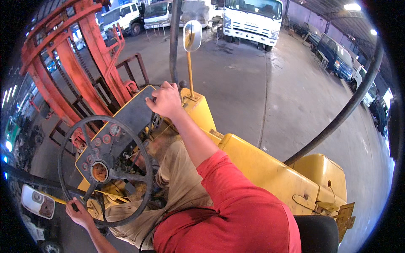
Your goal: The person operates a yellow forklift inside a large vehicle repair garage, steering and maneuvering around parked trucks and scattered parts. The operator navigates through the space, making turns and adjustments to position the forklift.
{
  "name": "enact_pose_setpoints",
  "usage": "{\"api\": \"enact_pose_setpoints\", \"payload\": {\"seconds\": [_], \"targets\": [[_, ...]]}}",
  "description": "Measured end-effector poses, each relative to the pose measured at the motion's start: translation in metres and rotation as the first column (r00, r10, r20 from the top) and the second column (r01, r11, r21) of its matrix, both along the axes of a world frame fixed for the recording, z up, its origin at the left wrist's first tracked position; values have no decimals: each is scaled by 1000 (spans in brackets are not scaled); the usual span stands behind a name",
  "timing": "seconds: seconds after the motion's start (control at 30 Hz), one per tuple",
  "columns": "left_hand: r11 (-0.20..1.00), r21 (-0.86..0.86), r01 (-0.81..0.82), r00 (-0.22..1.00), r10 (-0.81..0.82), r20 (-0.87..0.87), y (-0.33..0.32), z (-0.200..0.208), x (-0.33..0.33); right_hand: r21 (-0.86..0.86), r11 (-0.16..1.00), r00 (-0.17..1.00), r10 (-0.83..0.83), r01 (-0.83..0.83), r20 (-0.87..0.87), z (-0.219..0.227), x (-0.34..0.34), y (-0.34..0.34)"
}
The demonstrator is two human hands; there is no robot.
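I sit in a yellow forklift. At the lower left of a worn black steering wheel (pixel 149 168), my left hand (pixel 80 214) is closed on a small dark knob at the rim. My right hand (pixel 166 100) reaches forward, its fingers curled over the top of a control lever (pixel 153 101) beside the dash. Most of that lever's head is hidden by the hand. Another lever's round black knob (pixel 182 84) stands just past my right hand. Behind the wheel, a dark dash panel (pixel 134 108) carries several round gauges (pixel 114 129).
The red mast (pixel 71 67) rises ahead on the left. A round-ended mirror (pixel 193 36) stands on a yellow post; a second mirror (pixel 38 201) is at lower left. A black roof post (pixel 337 118) crosses the right. Beyond the concrete floor (pixel 240 92), a white truck (pixel 252 21) and a blue truck (pixel 335 55) are parked.
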State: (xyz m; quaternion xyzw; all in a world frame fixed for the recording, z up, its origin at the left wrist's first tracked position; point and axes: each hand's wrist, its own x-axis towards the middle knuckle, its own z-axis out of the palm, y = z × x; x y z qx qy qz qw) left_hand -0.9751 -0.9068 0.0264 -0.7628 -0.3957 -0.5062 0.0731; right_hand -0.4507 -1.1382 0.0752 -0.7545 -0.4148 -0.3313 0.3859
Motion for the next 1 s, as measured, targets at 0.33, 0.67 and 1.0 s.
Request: {"api": "enact_pose_setpoints", "payload": {"seconds": [0.33,0.67,1.0], "targets": [[999,-7,35,999,-35,7,-7,0,-1,-37,999,1000,-23,23,-1,4,0,-6],[999,-16,32,999,-32,19,-30,-10,-4,-19,999,999,-35,35,25,2,-10,-28],[999,-27,21,998,-20,53,-80,-39,-21,-2,1000,999,-29,29,39,-16,-22,-82]]}}
